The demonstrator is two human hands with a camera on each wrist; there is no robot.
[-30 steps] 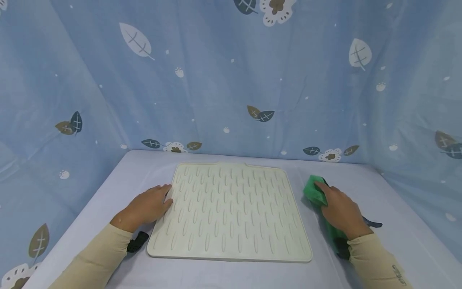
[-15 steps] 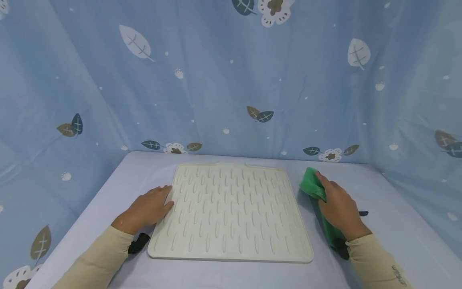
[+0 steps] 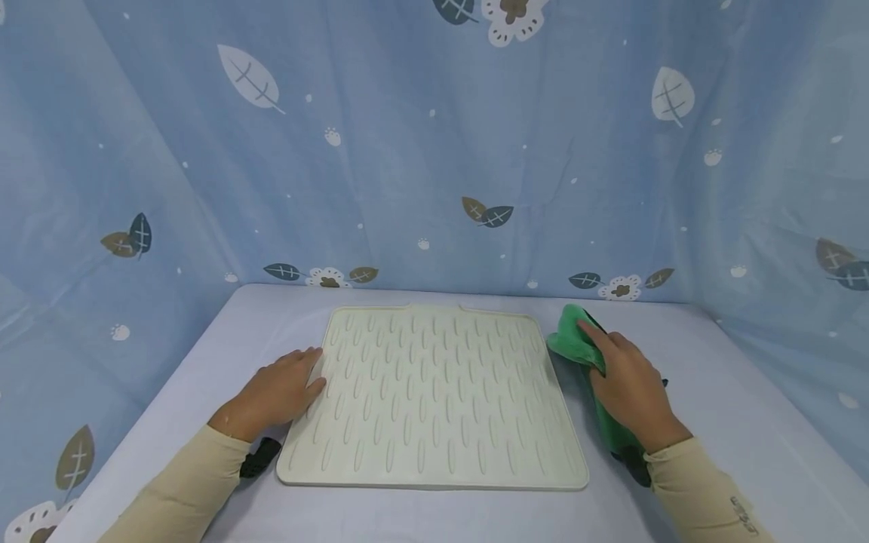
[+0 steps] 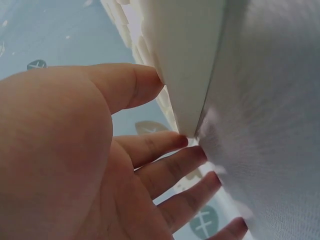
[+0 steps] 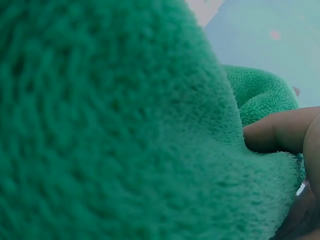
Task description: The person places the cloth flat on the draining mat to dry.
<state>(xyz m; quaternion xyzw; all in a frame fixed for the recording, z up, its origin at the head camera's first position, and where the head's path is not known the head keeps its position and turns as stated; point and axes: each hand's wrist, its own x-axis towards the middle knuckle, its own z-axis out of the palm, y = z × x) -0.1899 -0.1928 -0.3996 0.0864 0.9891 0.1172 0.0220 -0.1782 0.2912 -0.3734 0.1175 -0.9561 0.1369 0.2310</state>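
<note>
A cream drying mat (image 3: pixel 434 400) with raised oblong ridges lies flat on the table. My left hand (image 3: pixel 278 388) rests at its left edge, fingers extended. In the left wrist view, the thumb touches the side of the mat and the fingertips (image 4: pixel 214 180) meet the white tablecloth. At the mat's right, my right hand (image 3: pixel 631 388) grips a green plush cloth (image 3: pixel 575 339). Its folded top sticks out past the fingers near the mat's upper right edge, while the rest hangs below the hand. The fluffy cloth (image 5: pixel 125 130) fills most of the right wrist view, with the thumb pressed into it.
A white tablecloth (image 3: pixel 421 516) covers the table. Blue curtains (image 3: pixel 407 151) with leaf and flower prints stand behind it and at both sides. A black wrist strap (image 3: pixel 260 458) shows under the left sleeve.
My right hand has carried the green cloth left and slightly away from me, closer to the mat. The left hand and the mat have stayed in place.
</note>
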